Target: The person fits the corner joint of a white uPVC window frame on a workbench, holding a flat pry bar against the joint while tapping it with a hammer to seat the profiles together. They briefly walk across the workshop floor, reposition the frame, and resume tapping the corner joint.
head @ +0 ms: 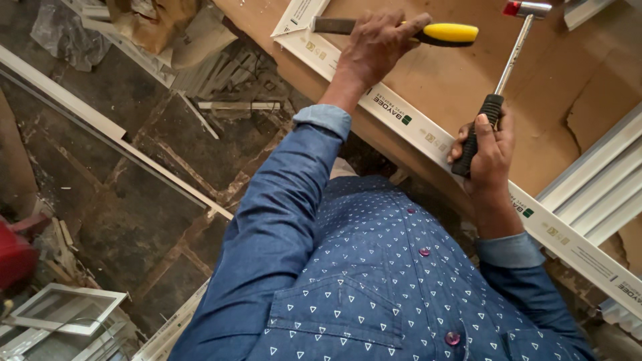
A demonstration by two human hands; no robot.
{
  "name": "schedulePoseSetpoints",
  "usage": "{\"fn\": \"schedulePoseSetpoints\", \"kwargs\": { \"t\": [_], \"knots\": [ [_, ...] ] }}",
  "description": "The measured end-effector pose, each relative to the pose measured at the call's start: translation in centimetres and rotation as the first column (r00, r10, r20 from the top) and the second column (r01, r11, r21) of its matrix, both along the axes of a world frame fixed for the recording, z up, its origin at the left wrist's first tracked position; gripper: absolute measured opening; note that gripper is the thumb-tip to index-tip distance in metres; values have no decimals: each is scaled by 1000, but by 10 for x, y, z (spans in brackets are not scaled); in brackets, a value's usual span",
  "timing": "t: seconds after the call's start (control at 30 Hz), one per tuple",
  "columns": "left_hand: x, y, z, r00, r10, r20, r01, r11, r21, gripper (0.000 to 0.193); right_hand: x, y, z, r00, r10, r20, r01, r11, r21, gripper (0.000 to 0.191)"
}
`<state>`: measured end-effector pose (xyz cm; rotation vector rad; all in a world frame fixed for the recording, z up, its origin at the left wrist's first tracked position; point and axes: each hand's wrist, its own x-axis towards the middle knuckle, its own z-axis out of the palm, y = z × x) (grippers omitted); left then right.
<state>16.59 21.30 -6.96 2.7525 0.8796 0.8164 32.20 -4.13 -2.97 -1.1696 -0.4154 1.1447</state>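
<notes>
My left hand (378, 43) is closed around a chisel with a yellow handle (449, 33). Its dark blade (331, 25) lies near the end of a long white plastic profile (401, 117). The profile runs diagonally along the edge of a brown board worktop (468, 73). My right hand (491, 147) grips the black handle of a hammer (511, 57). The hammer's metal shaft points up and its head rests at the top of the view, away from the chisel. Both sleeves are blue.
Several white profiles (595, 194) are stacked on the worktop at the right. Below the worktop is a dirty floor (134, 200) strewn with offcuts. A small white window frame (63, 307) lies lower left, near a red object (13, 257). Long white strips (87, 117) cross the floor.
</notes>
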Motion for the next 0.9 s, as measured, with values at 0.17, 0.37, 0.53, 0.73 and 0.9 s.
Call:
{"fn": "schedulePoseSetpoints", "kwargs": {
  "t": [0.17,0.37,0.53,0.73,0.9],
  "knots": [
    [-2,0,-1,999,35,-27,-36,999,-29,42,0,-1,-1,1000,10,12,-10,1000,19,31],
    [-4,1,2,997,57,-59,-61,997,-55,43,0,-1,1,1000,23,18,-24,999,21,30],
    [-3,2,0,997,65,-34,-66,997,-37,44,-1,1,5,999,30,14,-30,999,16,30],
    [-3,3,2,999,33,-18,-33,999,21,37,-2,-1,5,1000,28,1,-28,1000,14,33],
    [-1,-2,10,998,67,-8,-67,997,-29,33,1,-1,3,1000,26,11,-25,1000,-15,35]
  ]
}}
